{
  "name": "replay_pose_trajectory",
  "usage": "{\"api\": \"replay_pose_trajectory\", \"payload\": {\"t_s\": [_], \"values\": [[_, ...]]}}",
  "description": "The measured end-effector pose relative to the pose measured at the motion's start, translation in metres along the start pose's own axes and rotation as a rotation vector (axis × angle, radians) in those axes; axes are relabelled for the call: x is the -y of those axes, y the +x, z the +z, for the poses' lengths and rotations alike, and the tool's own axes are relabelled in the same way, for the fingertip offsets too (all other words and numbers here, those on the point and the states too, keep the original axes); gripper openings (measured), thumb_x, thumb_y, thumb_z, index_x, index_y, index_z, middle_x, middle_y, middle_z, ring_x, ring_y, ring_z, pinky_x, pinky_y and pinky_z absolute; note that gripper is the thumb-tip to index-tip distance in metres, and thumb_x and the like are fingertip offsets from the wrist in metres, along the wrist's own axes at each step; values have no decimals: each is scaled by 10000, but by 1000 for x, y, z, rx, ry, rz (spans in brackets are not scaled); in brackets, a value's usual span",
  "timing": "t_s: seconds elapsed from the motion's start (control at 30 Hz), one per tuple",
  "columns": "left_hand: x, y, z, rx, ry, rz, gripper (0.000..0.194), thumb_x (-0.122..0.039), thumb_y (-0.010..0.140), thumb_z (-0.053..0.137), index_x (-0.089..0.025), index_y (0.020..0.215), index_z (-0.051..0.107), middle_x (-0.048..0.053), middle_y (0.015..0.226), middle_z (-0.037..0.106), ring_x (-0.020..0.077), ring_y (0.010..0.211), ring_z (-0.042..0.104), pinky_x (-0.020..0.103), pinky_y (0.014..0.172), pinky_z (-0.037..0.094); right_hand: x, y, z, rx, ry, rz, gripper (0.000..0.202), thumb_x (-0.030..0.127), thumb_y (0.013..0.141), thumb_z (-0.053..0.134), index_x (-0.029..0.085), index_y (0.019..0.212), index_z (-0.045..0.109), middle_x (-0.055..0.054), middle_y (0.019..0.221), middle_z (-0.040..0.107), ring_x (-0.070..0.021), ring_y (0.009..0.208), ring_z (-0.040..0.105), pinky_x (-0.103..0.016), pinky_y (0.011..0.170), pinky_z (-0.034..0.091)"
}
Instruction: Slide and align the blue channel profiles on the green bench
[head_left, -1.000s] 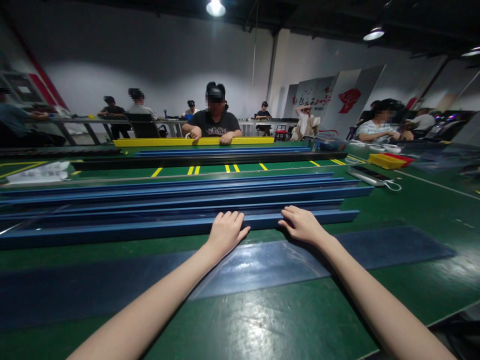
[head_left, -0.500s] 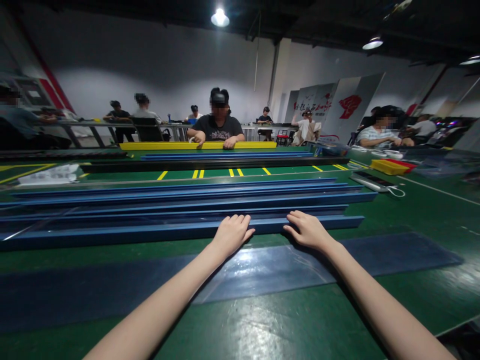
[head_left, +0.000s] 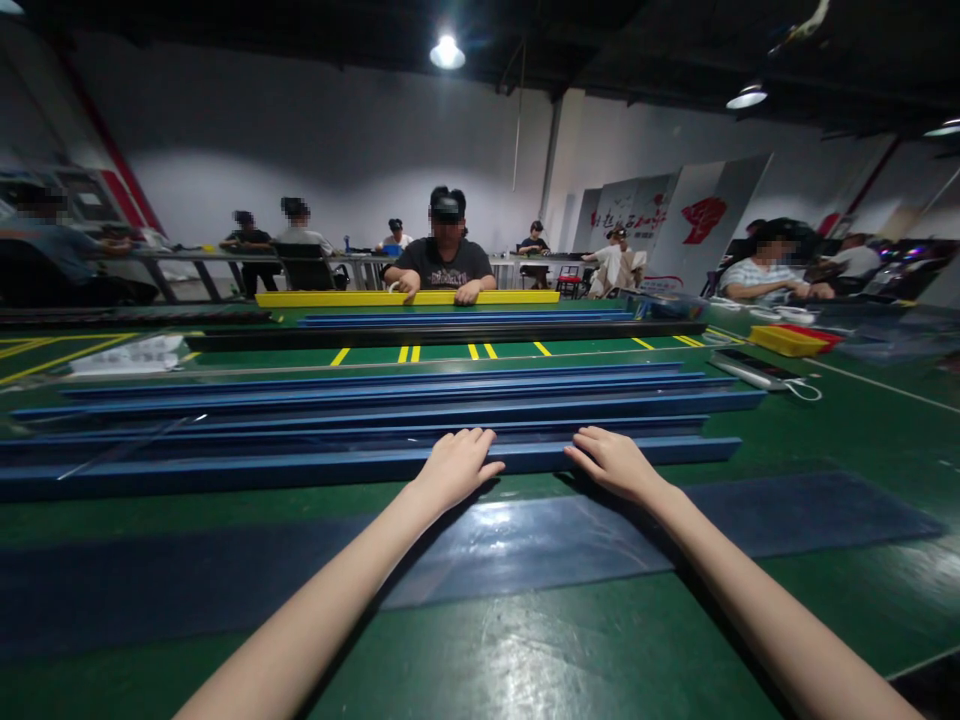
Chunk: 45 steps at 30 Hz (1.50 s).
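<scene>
A long blue trough-shaped strip [head_left: 645, 455] lies crosswise in front of me. My left hand [head_left: 459, 462] grips its near wall, fingers curled over the top edge and thumb toward me. To the right, my right hand [head_left: 609, 458] holds the same wall in a like way, thumb pointing inward. The fingertips are partly hidden inside the trough. Clear film shows along the strip's left part. Between my forearms and beyond them lies a flat, glossy, clear bluish plastic sheet [head_left: 525, 545] on the green table [head_left: 495, 660].
More blue strips [head_left: 675, 403] lie just behind. Farther off are a black strip [head_left: 450, 335], a white paper [head_left: 127, 355], a phone on a white device [head_left: 757, 370] and yellow and red trays [head_left: 787, 340]. Opposite, a person [head_left: 448, 262] holds a yellow strip [head_left: 517, 297].
The view has turned slightly left, so the table's contents appear farther right. Both my hands sit slightly farther left along the blue strip, their grip looking the same.
</scene>
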<state>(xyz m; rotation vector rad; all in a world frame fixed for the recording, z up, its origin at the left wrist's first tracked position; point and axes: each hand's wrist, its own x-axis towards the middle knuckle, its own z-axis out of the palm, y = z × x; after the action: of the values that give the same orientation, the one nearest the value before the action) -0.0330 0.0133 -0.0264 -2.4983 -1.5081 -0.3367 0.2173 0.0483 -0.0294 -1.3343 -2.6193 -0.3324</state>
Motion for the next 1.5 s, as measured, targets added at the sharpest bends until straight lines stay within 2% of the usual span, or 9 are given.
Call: {"api": "replay_pose_trajectory", "payload": {"t_s": [0.23,0.33,0.43,0.5,0.7,1.03,1.3,1.5], "values": [[31,-23,3,-122,84,-74,339,-492,785,468,-175,891,521,36,880,624,183,834,563,281,700,363,40,27,-3,-50,-10,-78,400,383,894,246,182,739,555,-43,747,610,-134,699,545,-236,601,295],[38,-30,5,-184,101,-108,373,-529,763,470,-171,856,524,36,844,620,180,791,560,280,676,350,64,41,0,-135,-25,-17,404,367,892,251,184,707,560,-41,706,621,-127,649,546,-241,560,259],[42,-35,7,-229,166,-73,373,-528,778,444,-167,822,529,45,798,609,182,759,547,286,649,331,82,50,4,-226,10,46,382,341,891,258,182,715,557,-40,693,621,-116,619,536,-242,540,241],[44,-38,9,-242,217,-25,369,-515,797,421,-164,800,533,51,778,602,182,739,537,289,634,316,86,51,7,-243,29,15,378,348,894,262,180,721,553,-41,698,613,-116,630,530,-237,549,250],[47,-41,14,-273,247,-19,377,-504,810,402,-155,783,542,58,758,592,186,728,520,295,636,304,78,39,12,-225,25,-136,286,354,880,348,175,777,547,-46,773,573,-132,718,496,-228,603,301],[45,-41,13,-276,237,-39,378,-510,807,403,-162,776,546,69,765,588,195,749,513,312,667,317,76,41,7,-154,-21,-123,212,250,864,375,181,745,537,-47,776,563,-129,727,489,-242,527,252],[46,-40,14,-263,246,-14,366,-501,807,410,-159,813,539,69,837,603,197,800,523,302,678,321,57,34,3,-127,-52,-84,201,244,846,368,175,734,521,-48,778,569,-131,707,494,-249,515,235],[45,-40,15,-280,201,-3,361,-479,830,383,-156,769,532,48,753,608,174,723,533,291,639,314,49,30,3,-156,4,-104,271,278,867,326,175,718,527,-44,751,564,-128,694,490,-238,551,261]]}}
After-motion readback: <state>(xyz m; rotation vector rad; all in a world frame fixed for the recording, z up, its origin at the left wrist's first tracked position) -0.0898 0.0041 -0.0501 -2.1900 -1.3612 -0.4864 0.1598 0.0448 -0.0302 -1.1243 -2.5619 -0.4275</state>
